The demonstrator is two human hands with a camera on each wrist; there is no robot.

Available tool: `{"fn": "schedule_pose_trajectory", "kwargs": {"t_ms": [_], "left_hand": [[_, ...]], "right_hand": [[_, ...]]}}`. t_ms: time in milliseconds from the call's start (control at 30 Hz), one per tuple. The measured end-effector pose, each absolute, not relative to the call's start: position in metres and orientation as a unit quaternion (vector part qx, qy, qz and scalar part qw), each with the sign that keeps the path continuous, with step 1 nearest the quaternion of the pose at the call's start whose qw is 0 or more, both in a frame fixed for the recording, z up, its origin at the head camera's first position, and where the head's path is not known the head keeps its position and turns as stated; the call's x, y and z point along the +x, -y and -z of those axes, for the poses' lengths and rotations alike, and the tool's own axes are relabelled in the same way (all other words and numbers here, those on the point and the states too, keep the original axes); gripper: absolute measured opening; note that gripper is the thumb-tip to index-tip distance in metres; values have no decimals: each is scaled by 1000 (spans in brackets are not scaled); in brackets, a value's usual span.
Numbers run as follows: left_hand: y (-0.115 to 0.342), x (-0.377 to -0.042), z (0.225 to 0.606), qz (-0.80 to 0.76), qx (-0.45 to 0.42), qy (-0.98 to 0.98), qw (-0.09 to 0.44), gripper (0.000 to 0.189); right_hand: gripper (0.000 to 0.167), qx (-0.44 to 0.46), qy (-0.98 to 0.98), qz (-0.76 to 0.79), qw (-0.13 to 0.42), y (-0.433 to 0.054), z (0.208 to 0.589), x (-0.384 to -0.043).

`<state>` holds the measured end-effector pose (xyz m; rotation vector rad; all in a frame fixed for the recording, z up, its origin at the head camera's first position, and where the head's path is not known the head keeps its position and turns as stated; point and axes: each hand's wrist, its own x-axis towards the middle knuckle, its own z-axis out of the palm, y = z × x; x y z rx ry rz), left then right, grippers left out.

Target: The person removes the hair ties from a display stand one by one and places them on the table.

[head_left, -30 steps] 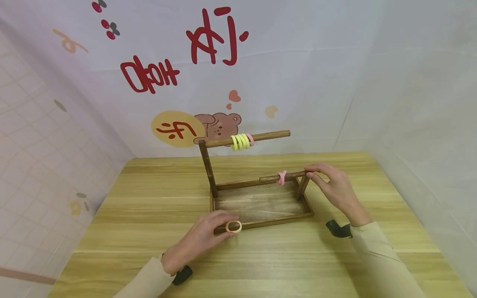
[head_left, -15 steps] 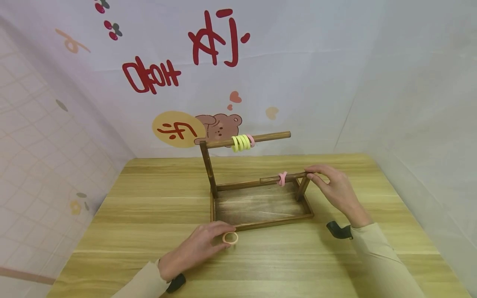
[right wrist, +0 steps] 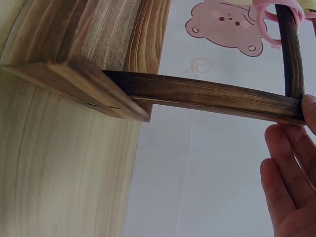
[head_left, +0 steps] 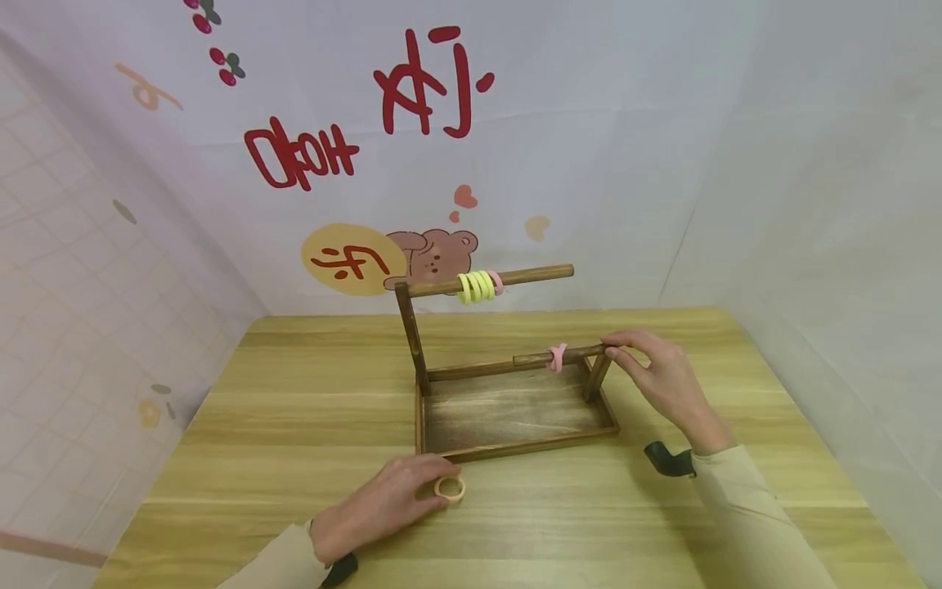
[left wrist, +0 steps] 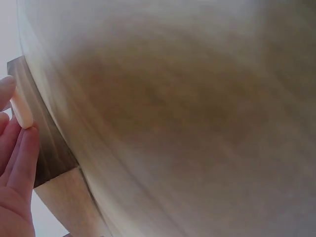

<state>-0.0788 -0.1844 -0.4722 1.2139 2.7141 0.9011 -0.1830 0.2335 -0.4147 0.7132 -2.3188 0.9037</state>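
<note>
My left hand (head_left: 390,501) pinches a pale cream ring (head_left: 463,493) between thumb and fingers, just off the near left corner of a dark wooden rack (head_left: 515,448). In the left wrist view the ring (left wrist: 22,112) appears nearly edge-on at the fingertips. My right hand (head_left: 661,378) grips the top of the rack's short post (head_left: 598,376), where the lower rod joins it; the right wrist view shows thumb and fingertips at that corner (right wrist: 296,114). Pink rings (head_left: 557,358) hang crossed on the lower rod (head_left: 530,359). Several yellow rings (head_left: 477,287) and a pink one (head_left: 497,283) hang on the upper rod (head_left: 540,274).
The rack has a shallow tray base and a tall left post (head_left: 412,339). It stands on a wood-grain table (head_left: 309,393). A white printed cloth (head_left: 589,147) hangs behind and at the sides. Dark wrist mounts (head_left: 668,460) stick out under the sleeves.
My left hand has drawn back toward the near left with the cream ring, away from the rack's front edge. The right hand keeps its hold on the short post.
</note>
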Motion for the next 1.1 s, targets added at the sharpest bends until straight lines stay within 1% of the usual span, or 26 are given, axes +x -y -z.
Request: {"fn": "schedule_pose_trajectory", "kwargs": {"t_ms": [467, 700, 767, 933, 1100], "left_hand": [[185, -76, 479, -257, 426, -868, 3, 41], [185, -74, 468, -258, 424, -867, 32, 44], [183, -74, 464, -258, 437, -861, 20, 42], [173, -83, 447, -278, 492, -823, -54, 34], [155, -97, 427, -327, 505, -792, -103, 26]], "right_hand": [[28, 264, 869, -320, 269, -235, 415, -182], [25, 258, 874, -317, 262, -236, 413, -181], [25, 256, 875, -316, 262, -235, 414, -181], [24, 252, 876, -318, 261, -235, 414, -182], [22, 249, 877, -322, 255, -235, 415, -182]]}}
